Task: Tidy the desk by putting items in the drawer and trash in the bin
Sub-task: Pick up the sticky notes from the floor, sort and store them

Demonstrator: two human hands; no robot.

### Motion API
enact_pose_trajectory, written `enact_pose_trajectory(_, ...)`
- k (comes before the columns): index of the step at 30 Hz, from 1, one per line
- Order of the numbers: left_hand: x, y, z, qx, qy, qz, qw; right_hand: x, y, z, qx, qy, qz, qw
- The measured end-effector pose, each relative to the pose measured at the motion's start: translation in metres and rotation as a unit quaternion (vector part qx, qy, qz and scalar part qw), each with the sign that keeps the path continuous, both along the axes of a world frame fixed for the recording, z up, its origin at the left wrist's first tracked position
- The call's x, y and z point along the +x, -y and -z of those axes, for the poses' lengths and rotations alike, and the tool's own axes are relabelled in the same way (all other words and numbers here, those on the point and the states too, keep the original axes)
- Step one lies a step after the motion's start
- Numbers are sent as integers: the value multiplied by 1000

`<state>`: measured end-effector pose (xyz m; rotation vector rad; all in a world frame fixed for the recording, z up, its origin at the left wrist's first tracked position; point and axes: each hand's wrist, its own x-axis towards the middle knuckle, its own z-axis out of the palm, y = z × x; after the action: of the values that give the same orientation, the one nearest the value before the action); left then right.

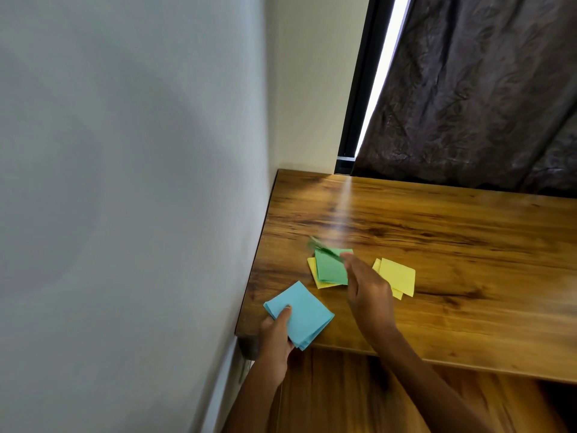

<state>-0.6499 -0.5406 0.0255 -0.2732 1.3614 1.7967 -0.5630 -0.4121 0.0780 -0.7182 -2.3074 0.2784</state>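
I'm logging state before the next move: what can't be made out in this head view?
- Right hand fingertips: motion-blurred at the green papers, so the grip is unclear.
- Lower yellow papers: mostly covered by the green ones.
- Sheet count in the blue stack held by the left hand: unreadable.
- Drawer and bin: out of frame.

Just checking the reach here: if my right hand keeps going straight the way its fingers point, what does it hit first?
Most likely the green paper: the right hand points up-left with blurred fingertips already at its edge. Whether they touch it is unclear.
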Motion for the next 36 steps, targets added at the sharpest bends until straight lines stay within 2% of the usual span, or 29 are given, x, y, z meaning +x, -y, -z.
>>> enact_pose_trajectory(2, 1, -1, -2, 8, 15, -10, 1000, 5, 20, 8, 45, 27, -48, 997)
enact_pose_trajectory(4, 1, -2, -3, 31, 39, -24, 998, 12, 42, 23, 68, 99, -107, 987)
enact_pose_trajectory(7, -2, 0, -1, 45, 48, 0, 998, 20, 68, 48, 21, 207, -156, 966)
enact_pose_trajectory(9, -3, 3, 2, 28, 30, 20, 999, 23, 74, 58, 1, 234, -160, 959)
enact_pose_trajectory(11, -2, 4, 4, 12, 5, 21, 1000, 20, 74, 49, 7, 211, -165, 963)
enact_pose_trajectory(14, 0, 3, 6, 1, -17, 21, 1000, 13, 58, 33, -111, 192, -139, 965)
enact_pose_trajectory(16, 1, 0, 6, -4, -17, 13, 1000, 6, 43, 31, -146, 157, -100, 972)
enact_pose_trajectory(18, 1, -1, 5, -15, -23, 7, 1000, -5, 24, 31, -124, 148, -57, 980)
enact_pose_trajectory(23, 1, -2, 9, -30, -46, 8, 998, -37, -17, 36, -143, 231, 43, 961)
enact_pose_trajectory(27, 0, -2, 10, -35, -50, 9, 998, -45, -24, 45, -156, 277, 67, 946)
enact_pose_trajectory(30, 0, -1, 11, -33, -53, 14, 998, -49, -24, 44, -152, 247, 77, 954)
enact_pose_trajectory(36, -1, -1, 12, -32, -51, 14, 998, -50, -33, 36, -150, 255, 74, 952)
